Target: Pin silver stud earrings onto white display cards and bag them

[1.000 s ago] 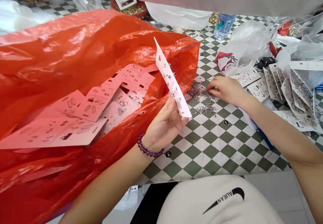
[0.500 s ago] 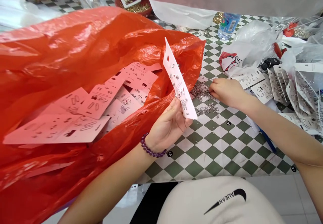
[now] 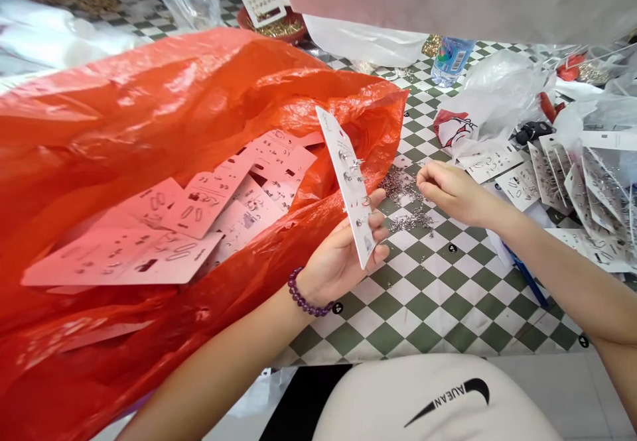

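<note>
My left grip (image 3: 334,262): clamped on earring card (image 3: 351,189) | my right grip (image 3: 450,192): closure unclear, cannot tell | risk: low hold may tip card

The plastic bag (image 3: 164,96) holds earring cards (image 3: 124,258). Right of the bag, tiny metal bits (image 3: 412,219) lie on the tablecloth (image 3: 423,302). Farther right of the bag are more cards (image 3: 518,184). A bowl (image 3: 297,36) sits behind the bag. Behind the bag, off to the right, stands a water bottle (image 3: 450,64).

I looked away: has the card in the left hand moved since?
Yes, down the view: the card now sits farther below the water bottle.
</note>
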### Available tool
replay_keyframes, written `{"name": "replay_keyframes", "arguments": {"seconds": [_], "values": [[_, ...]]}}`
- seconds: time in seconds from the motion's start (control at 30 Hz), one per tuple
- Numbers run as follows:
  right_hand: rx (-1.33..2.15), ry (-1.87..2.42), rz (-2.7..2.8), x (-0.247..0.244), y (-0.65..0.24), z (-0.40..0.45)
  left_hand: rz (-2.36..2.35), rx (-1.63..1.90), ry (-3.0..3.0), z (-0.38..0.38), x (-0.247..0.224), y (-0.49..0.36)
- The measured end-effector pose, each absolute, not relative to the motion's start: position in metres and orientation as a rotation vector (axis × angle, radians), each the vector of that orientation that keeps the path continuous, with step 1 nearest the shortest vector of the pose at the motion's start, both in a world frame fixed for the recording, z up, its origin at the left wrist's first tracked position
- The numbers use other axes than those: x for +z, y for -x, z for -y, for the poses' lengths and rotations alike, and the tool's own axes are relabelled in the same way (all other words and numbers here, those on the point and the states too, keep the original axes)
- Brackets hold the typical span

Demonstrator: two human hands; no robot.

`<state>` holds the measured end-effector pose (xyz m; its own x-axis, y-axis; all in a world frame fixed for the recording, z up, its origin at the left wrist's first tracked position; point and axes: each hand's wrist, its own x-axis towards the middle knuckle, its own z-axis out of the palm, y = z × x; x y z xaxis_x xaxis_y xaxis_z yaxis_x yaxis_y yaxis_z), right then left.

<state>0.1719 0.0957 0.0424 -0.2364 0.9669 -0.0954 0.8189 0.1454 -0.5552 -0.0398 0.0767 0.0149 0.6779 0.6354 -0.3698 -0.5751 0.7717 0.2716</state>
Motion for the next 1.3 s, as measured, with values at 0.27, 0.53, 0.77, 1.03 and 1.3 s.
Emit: {"name": "replay_keyframes", "arguments": {"seconds": [0.27, 0.53, 0.77, 1.03, 1.3], "values": [[1.086, 1.292, 1.96, 0.068, -0.13, -0.048, -0.399, 0.531, -0.211, -0.072, 0.015, 0.04], [0.826, 1.09, 1.962, 0.053, -0.118, -0.041, -0.306, 0.581, -0.292, -0.065, 0.014, 0.042], [0.328, 1.035, 2.202, 0.049, -0.119, -0.039, -0.292, 0.581, -0.331, -0.063, 0.008, 0.042], [-0.191, 1.005, 2.314, 0.048, -0.12, -0.033, -0.336, 0.612, -0.254, -0.065, 0.01, 0.043], [-0.175, 1.011, 2.215, 0.045, -0.114, -0.031, -0.43, 0.615, -0.14, -0.063, 0.018, 0.039]]}}
